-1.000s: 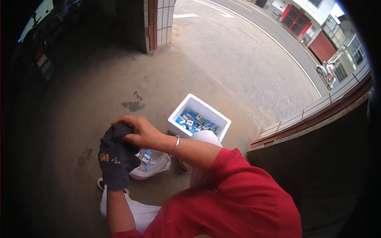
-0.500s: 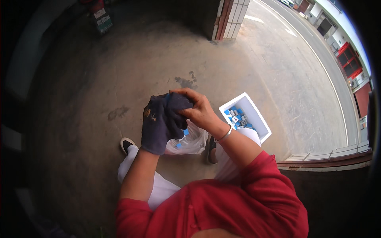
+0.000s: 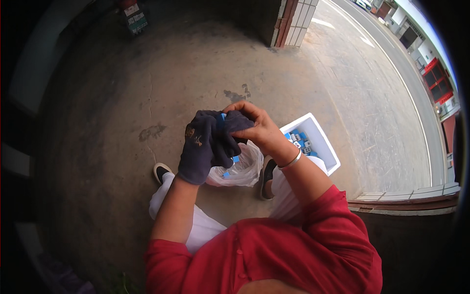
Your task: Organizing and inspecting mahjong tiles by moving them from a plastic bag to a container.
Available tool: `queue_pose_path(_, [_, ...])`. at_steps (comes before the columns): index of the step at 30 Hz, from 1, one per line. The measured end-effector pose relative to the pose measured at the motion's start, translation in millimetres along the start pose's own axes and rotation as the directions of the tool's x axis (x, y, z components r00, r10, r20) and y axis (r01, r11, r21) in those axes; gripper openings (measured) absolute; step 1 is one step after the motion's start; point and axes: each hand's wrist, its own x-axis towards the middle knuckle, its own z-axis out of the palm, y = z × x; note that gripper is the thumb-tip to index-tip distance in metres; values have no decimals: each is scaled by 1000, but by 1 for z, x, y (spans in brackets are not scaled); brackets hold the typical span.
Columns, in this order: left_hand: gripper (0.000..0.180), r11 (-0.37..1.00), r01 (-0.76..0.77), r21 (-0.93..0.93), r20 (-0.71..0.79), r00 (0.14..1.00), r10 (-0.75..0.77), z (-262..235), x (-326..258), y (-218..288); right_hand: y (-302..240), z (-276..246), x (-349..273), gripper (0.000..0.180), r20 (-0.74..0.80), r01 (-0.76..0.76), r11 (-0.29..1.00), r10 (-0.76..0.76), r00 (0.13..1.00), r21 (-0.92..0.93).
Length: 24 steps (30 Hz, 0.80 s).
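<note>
My left hand (image 3: 198, 144) wears a dark purple-grey work glove with a worn, tan-marked patch on its back. Its fingers are bent, and a small blue piece (image 3: 223, 117) peeks out between them. My bare right hand (image 3: 259, 130), with a silver bangle at the wrist, closes over the gloved fingertips. Its thumb and fingers press on dark cloth there; what lies underneath is hidden. Below both hands a clear plastic bag (image 3: 249, 169) stands open on the floor between my feet, with a few blue pieces inside.
Right of the bag, a white foam box (image 3: 325, 147) holds several small blue-and-white blocks (image 3: 299, 138). My dark shoes (image 3: 268, 179) flank the bag. A tiled pillar (image 3: 296, 24) rises at the far side. A raised tiled edge (image 3: 406, 195) runs at right, with a road beyond.
Both hands stay together and appear slightly further right in the picture. The whole scene has shifted a little right too. More of the blue piece shows between the gloved fingers.
</note>
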Motion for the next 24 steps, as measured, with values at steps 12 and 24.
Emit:
queue_pose_path(12, [28, 952, 242, -188, -64, 964, -258, 0, -15, 7, 1, -6, 3, 31, -4, -105, 981, 107, 994, 161])
queue_pose_path(24, [35, 994, 91, 55, -135, 987, -82, -4, -4, 8, -20, -5, -5, 51, 134, 178, 889, -132, 982, -422])
